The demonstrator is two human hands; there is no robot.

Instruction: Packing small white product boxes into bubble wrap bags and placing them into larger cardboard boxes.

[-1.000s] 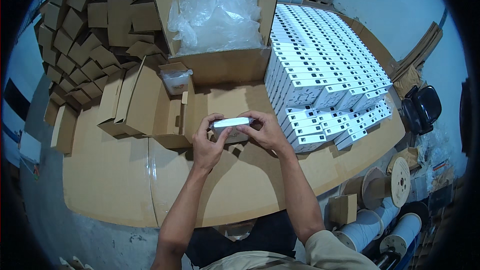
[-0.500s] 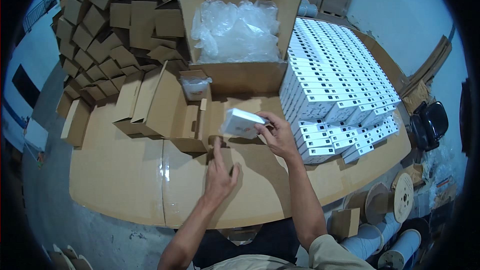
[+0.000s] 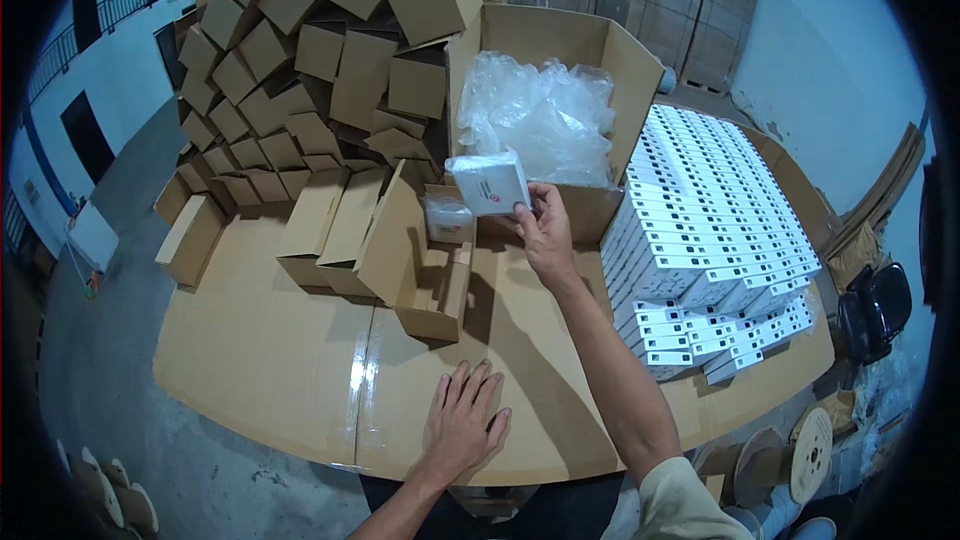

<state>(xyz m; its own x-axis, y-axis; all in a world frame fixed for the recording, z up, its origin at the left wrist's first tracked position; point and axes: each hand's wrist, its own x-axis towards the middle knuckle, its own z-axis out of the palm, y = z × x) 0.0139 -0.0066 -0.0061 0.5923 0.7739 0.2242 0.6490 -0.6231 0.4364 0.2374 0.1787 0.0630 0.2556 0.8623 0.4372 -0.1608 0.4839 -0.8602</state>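
My right hand (image 3: 545, 232) grips a small white box (image 3: 489, 183) in clear wrap by its right edge, raised in front of the big carton of plastic bags. Fingers apart, my left hand (image 3: 465, 426) lies flat on the cardboard-covered table (image 3: 270, 370) and holds nothing. Between the hands stands an open brown carton (image 3: 430, 325) with its front side low. Inside that carton, at the back, sits a wrapped white packet (image 3: 447, 220). The held box is a little above and to the right of this packet.
Clear plastic bags (image 3: 540, 115) fill a large carton (image 3: 632, 70) at the back. Rows of white boxes (image 3: 720, 220) are stacked at the right. Brown cartons (image 3: 300, 70) pile up at the back left. A black chair (image 3: 880, 310) and cable spools (image 3: 810, 455) stand beyond the table's right side.
My right hand has lifted the white box up and away from me, turning its broad face into view. My left hand has drawn back from the carton onto the table. The view has shifted.
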